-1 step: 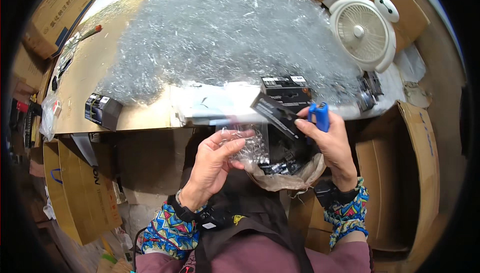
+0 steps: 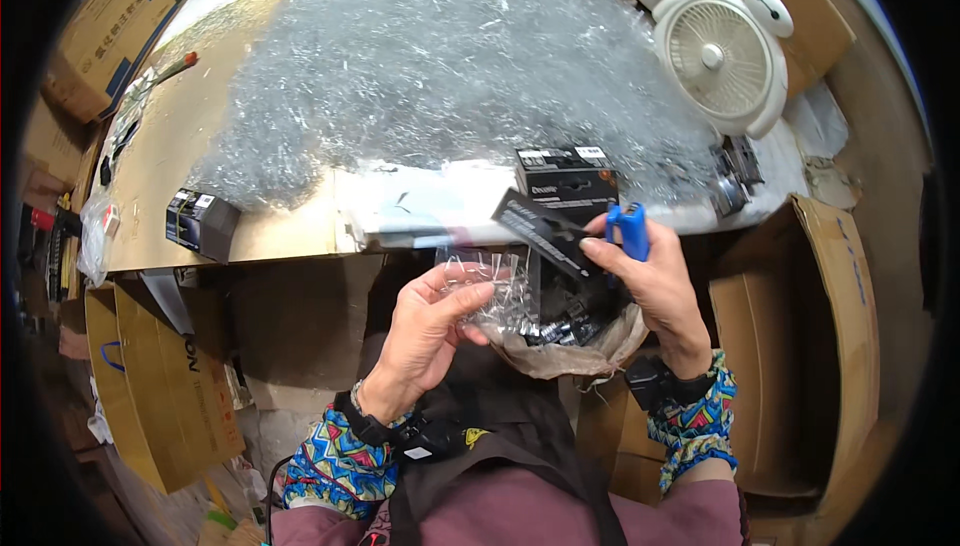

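Observation:
My left hand [image 2: 430, 321] pinches a clear plastic bag [image 2: 512, 291] between thumb and fingers. Shiny, thin pieces show inside or behind the bag; which of the two I cannot tell. Closed around a flat black printed card [image 2: 545, 231], my right hand [image 2: 655, 286] also grips a blue two-pronged tool [image 2: 632, 231], whose working end is hidden. The card slants down to the right, just right of the bag. Below both hands is a sack with a pale, crumpled rim [image 2: 590, 358], holding small dark and shiny items [image 2: 568, 331].
A wide heap of clear plastic packets [image 2: 430, 66] covers much of the table. Black boxes stand at the table's front, one in the middle [image 2: 570, 181] and one at left [image 2: 200, 223]. A white fan [image 2: 712, 58] is at far right, above an open carton [image 2: 850, 276] beside the table.
The whole view has shifted very slightly. Both hands keep their hold, and the black card sits a touch further left in the picture.

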### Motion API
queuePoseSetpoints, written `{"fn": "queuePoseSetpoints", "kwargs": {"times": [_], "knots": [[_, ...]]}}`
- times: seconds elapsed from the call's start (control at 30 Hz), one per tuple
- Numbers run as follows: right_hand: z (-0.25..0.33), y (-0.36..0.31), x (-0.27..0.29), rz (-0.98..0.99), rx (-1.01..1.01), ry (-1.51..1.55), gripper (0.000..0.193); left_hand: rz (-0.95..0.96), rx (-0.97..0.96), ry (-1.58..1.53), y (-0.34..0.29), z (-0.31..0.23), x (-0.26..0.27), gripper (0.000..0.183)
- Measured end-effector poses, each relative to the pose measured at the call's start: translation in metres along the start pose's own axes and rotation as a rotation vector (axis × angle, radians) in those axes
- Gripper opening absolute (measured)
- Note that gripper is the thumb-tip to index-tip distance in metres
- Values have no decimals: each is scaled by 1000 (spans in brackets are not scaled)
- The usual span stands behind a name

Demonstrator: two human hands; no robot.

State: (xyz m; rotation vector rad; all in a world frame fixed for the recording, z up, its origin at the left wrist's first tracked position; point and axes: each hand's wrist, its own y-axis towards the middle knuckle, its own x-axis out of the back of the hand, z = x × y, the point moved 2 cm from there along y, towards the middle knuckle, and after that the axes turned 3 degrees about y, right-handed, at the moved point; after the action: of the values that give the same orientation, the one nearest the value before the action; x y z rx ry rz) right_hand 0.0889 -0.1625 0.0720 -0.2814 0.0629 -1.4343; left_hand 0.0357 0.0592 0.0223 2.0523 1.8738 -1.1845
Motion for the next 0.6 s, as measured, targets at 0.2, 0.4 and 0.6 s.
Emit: {"fn": "queuePoseSetpoints", "kwargs": {"times": [0.2,0.4,0.6], "knots": [[-11,0,-10,202,0,-51,22,45,88,113,-5,10,-14,30],[-20,0,-10,186,128,-261,23,-17,124,81,-7,21,-14,23],[-17,-2,-27,-325,221,192,34,-130,-72,284,-10,27,-14,26]]}}
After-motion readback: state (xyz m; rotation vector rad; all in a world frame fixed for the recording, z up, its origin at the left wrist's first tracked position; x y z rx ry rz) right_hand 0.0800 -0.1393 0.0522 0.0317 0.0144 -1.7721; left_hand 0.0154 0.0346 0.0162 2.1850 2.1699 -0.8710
